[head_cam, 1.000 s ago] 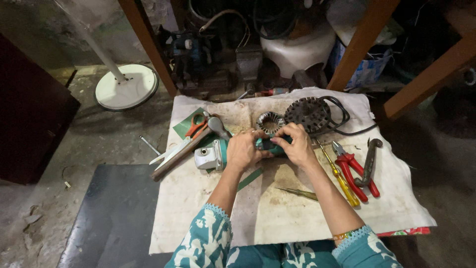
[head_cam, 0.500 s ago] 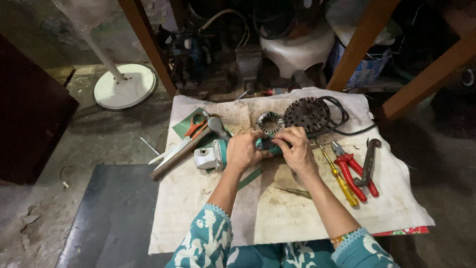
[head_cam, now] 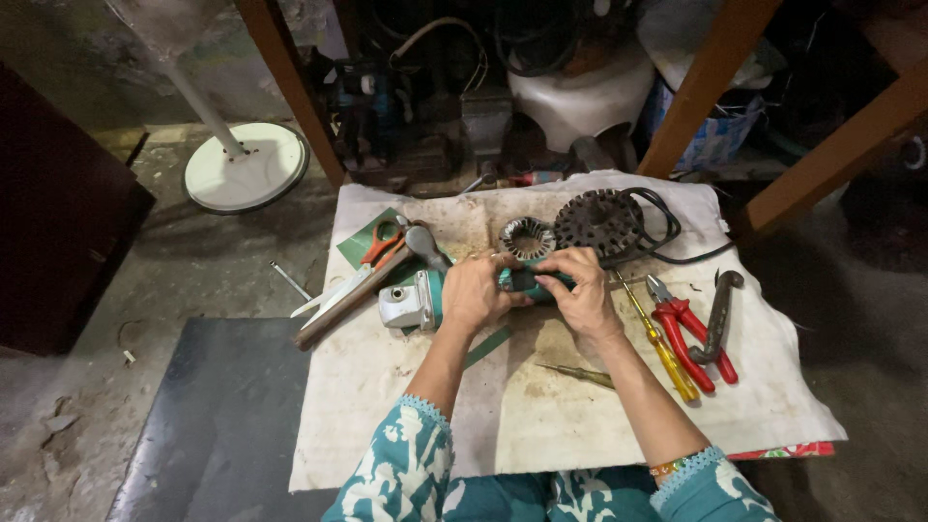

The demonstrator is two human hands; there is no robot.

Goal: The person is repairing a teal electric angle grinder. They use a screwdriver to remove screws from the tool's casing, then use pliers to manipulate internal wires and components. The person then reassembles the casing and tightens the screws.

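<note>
A green power tool with a silver gear head [head_cam: 411, 302] lies on a stained white cloth [head_cam: 541, 425]. My left hand [head_cam: 476, 290] wraps around its body just right of the head. My right hand [head_cam: 578, 290] grips the green rear end, fingers curled over it. Just beyond my hands sit a round metal stator ring [head_cam: 528, 238] and a dark toothed disc-shaped part [head_cam: 597, 220] with a black cable [head_cam: 667, 242].
Scissors with orange handles [head_cam: 382, 244] and a hammer [head_cam: 362, 290] lie left. A yellow screwdriver [head_cam: 662, 343], red pliers [head_cam: 688, 329], a dark wrench [head_cam: 717, 314] and a small screwdriver [head_cam: 578, 374] lie right. A white fan base [head_cam: 246, 166] stands on the floor.
Both hands stay on the green tool; the right hand's fingers have shifted slightly on the rear end. The view has barely moved.
</note>
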